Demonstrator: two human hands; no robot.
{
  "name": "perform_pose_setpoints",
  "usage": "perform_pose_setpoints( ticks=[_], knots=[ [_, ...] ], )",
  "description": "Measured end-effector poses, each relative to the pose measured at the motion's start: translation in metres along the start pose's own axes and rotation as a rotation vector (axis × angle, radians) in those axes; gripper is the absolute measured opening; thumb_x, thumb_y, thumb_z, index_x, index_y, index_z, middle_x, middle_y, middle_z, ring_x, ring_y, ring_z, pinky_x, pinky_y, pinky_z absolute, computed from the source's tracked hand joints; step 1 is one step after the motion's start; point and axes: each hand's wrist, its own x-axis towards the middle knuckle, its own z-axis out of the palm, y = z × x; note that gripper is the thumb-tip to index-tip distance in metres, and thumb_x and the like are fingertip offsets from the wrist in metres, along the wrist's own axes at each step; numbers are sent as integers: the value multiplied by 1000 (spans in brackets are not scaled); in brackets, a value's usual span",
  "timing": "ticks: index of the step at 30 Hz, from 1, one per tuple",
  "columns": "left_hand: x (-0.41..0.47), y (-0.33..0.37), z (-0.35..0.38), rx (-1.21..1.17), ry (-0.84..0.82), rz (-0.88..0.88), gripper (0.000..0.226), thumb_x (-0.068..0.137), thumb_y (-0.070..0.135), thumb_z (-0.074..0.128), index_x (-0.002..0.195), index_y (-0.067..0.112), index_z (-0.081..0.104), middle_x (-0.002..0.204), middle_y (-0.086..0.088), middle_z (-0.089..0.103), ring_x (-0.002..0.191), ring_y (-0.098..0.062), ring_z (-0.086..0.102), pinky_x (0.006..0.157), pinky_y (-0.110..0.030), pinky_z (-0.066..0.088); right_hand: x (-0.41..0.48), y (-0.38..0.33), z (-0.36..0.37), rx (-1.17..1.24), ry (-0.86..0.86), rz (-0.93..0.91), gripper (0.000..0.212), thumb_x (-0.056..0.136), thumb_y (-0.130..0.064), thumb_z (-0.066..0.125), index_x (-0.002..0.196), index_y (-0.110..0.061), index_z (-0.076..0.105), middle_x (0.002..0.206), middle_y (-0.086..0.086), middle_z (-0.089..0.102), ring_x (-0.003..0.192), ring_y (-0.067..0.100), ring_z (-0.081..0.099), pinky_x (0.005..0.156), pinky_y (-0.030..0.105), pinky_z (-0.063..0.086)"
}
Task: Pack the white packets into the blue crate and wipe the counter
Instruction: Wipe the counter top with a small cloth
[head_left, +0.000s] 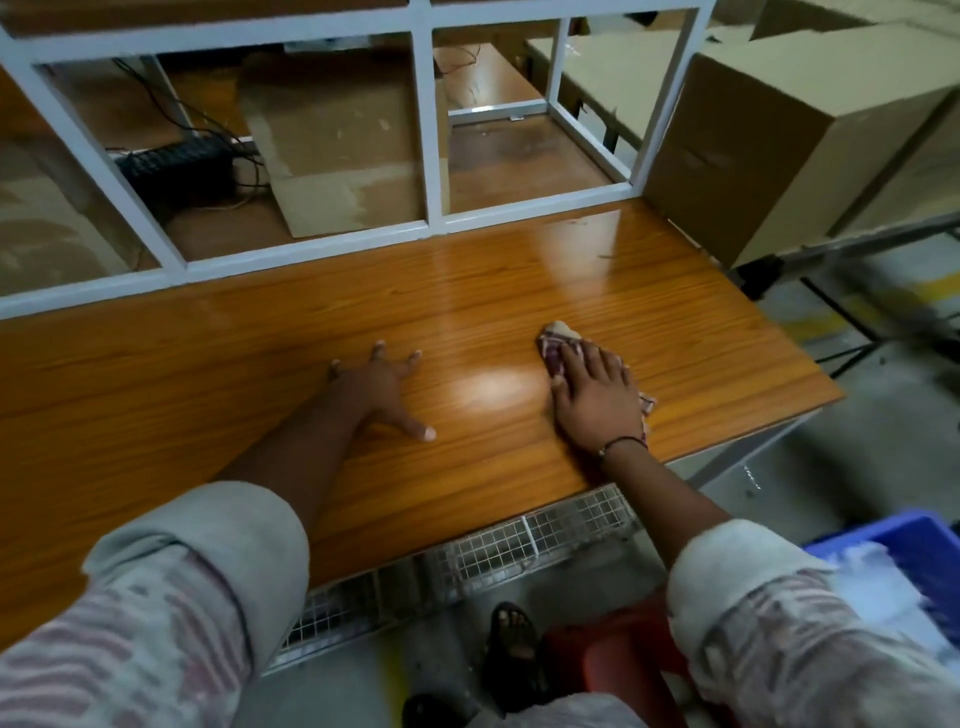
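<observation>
Presses the striped cloth (558, 343) flat on the wooden counter (234, 374) with the right hand (597, 400), fingers straight and together, likely for wiping; braces with the left hand (382, 389), fingers spread apart. Lays its long axis diagonally, bunched end pointing away-left. Finds white packets (878, 577) inside the blue crate (906, 527), lower right.

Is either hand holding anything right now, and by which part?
Nothing is gripped. The right hand presses flat on the cloth, covering its middle, against the counter; the left hand lies flat, empty.
</observation>
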Motion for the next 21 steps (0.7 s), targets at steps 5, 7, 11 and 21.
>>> perform_pose_setpoints(
  ticks=[5,7,11,21],
  knots=[
    [-1,0,3,-8,40,-1,142,49,88,71,155,45,-13,165,-16,-21,152,-45,0,118,-69,2,-67,-32,6,-19,-71,-364,59,101,-51,25,156,-31,31,164,0,28,150,27,23,123,48,17],
    [-3,-1,4,-11,43,3,143,49,88,72,156,45,-13,165,-15,-21,152,-45,1,118,-69,3,-61,-20,5,-13,-75,-367,59,101,-52,25,156,-33,30,164,-2,27,151,25,22,123,47,17],
    [-1,-2,7,-36,50,28,149,44,88,74,156,43,-13,164,-17,-22,151,-47,1,116,-71,2,-31,3,0,-30,-41,-151,57,102,-51,29,156,-33,28,165,-2,23,151,25,20,123,44,15],
    [34,16,-24,74,33,124,154,44,88,74,157,36,-16,164,-19,-22,152,-47,0,115,-74,6,-16,-24,5,-54,-57,-407,58,102,-50,24,156,-29,32,165,1,23,152,24,19,123,45,13]
  ],
)
